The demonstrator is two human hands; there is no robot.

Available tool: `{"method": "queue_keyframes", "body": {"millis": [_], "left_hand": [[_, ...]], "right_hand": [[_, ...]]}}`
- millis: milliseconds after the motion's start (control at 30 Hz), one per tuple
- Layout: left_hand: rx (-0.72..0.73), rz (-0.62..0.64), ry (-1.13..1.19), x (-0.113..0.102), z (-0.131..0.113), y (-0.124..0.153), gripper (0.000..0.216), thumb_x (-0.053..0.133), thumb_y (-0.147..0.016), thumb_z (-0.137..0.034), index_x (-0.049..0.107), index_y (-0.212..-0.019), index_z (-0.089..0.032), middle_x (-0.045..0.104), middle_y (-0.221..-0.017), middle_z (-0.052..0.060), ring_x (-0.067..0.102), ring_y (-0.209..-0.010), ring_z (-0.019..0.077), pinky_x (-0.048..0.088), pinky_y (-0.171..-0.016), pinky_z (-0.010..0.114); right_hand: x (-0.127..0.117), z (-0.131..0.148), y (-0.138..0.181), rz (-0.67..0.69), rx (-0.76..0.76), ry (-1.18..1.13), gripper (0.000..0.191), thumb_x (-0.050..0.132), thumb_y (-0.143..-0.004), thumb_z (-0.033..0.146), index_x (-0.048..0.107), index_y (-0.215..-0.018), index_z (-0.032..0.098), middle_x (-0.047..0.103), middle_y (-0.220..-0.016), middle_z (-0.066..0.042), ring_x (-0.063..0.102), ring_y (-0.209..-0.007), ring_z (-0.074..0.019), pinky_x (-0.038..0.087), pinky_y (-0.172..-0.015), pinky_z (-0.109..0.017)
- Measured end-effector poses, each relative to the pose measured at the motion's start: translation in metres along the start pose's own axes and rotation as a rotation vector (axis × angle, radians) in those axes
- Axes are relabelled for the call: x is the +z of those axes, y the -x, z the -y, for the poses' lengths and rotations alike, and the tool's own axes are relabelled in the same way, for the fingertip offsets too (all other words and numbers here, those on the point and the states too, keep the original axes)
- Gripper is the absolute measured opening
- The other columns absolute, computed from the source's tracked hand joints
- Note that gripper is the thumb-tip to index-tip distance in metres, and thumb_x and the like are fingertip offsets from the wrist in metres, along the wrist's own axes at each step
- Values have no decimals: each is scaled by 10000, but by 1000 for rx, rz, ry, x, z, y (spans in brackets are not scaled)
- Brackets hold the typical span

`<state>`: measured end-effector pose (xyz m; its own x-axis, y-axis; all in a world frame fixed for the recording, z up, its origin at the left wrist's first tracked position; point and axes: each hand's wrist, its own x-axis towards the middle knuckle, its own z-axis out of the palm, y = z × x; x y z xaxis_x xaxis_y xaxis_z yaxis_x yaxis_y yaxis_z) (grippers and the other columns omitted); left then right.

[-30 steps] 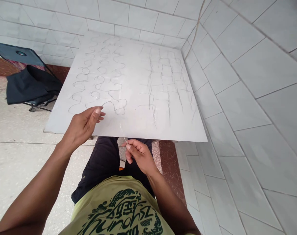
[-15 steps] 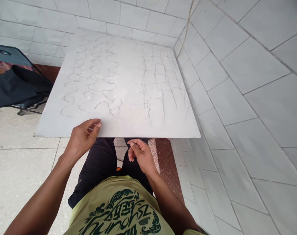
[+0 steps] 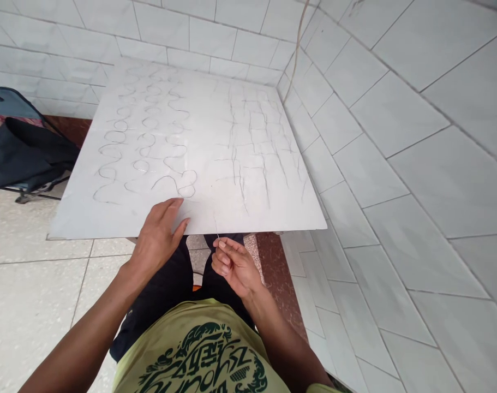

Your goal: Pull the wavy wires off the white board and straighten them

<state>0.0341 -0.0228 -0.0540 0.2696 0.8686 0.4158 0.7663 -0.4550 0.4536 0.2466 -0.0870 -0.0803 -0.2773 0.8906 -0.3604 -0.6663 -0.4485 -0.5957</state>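
Note:
My right hand (image 3: 234, 262) is just below the front edge of a white board (image 3: 203, 142). Its thumb and forefinger are pinched on a thin strand (image 3: 216, 225), which stands up past the edge; whether it is wire or thread I cannot tell. Over the board's front edge, to the left, my left hand (image 3: 160, 226) has its thumb apart from its fingers and holds nothing. Just beyond its fingertips is a looping dark line (image 3: 186, 188). Wavy lines run down the board's left half, and a grid of crossing lines (image 3: 252, 144) covers the right half.
A tiled wall (image 3: 379, 147) rises along the board's right side, and another stands behind it. A thin cable (image 3: 297, 49) hangs in the corner. To the left is a folding chair (image 3: 23, 147) with dark cloth on a speckled tile floor (image 3: 27, 295).
My left hand has moved right along the front edge, with its thumb and fingers spreading apart. The right hand keeps its pinch on the strand. The whole view has shifted slightly.

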Motion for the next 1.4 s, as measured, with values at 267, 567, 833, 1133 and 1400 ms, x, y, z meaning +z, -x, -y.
{"method": "queue_keyframes", "body": {"millis": [267,567,833,1133,1400], "left_hand": [[309,124,-165,21,22,-12,359,435,-1036,-104,671,-1307,-103,775,-1135,149,689,-1016,299,519,-916,486],[328,145,-138,7,37,-8,377,439,-1021,-88,717,-1272,-133,779,-1161,142,709,-1047,295,550,-909,472],[243,150,18,0,12,-11,423,507,-1064,-255,578,-1470,-160,733,-1262,149,704,-1140,284,586,-974,468],[458,270,26,-2,26,-25,270,578,-1044,-254,707,-1269,-177,676,-1386,154,656,-1236,310,523,-1050,530],[449,260,-33,-7,25,-23,257,557,-1056,-251,731,-1229,-176,761,-1211,120,724,-1088,280,589,-961,474]], "right_hand": [[-2,-4,12,69,64,-91,159,797,-899,262,705,-934,137,375,-558,97,296,-460,-42,235,-456,-203],[-15,2,17,37,68,222,276,796,-888,405,681,-925,157,482,-535,84,392,-430,-62,274,-438,-212],[-14,1,16,45,19,524,337,679,-953,510,647,-978,175,575,-547,66,470,-429,-85,328,-437,-212],[-8,-4,14,141,89,340,302,722,-929,466,653,-945,172,517,-545,77,426,-418,-75,284,-436,-221],[-7,-9,12,83,-184,1293,195,416,-1060,263,593,-1015,193,643,-696,-6,591,-571,-152,443,-593,-268]]}}
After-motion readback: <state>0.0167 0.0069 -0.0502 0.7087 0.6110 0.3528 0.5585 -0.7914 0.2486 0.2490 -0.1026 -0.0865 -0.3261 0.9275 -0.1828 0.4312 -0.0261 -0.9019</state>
